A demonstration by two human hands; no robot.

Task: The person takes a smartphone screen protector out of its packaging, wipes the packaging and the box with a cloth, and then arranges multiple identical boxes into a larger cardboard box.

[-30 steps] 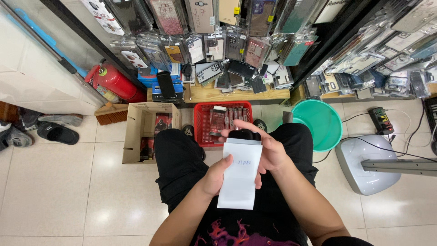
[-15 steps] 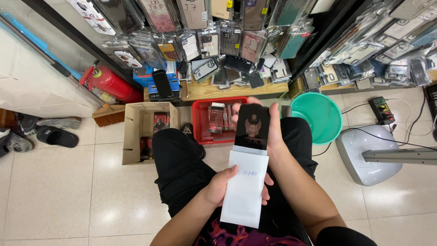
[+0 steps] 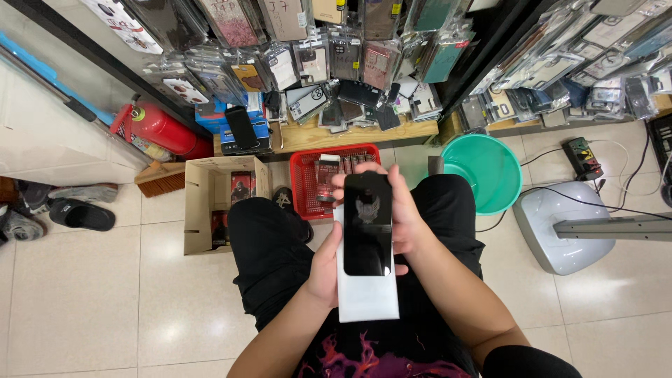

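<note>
- Far left of the red plastic mesh basket [image 3: 315,183], the dark sandals and shoes [image 3: 70,213] on the pale floor tiles are cut off by the frame edge.
- The red cylindrical fire extinguisher [image 3: 157,129] lies left of the basket; its nozzle end hides behind hanging packets.
- The open brown cardboard box [image 3: 203,210] sits just left of the basket; its contents are dark and hard to make out.
- The basket's near edge is covered by your hands, so only part of the small packs in it shows.
- Your left hand [image 3: 323,269] is in front of the basket, over your lap. It is closed around the left edge of the flat white rectangular sleeve [image 3: 369,297], thumb on its face; the fingers behind are hidden.
- The glossy black rectangular phone-shaped slab [image 3: 367,224] lies on the sleeve, its top reaching over the basket's near edge. A faint emblem shows on it; I cannot tell whether it is a phone or a case.
- Your right hand [image 3: 406,217] clasps the slab's right edge and top, fingers curled against it.
- The round green plastic basin [image 3: 483,171] stands just right of the basket, partly behind your knee.
- Further right, the pale grey fan base [image 3: 560,224] has its upper part cut off.
</note>
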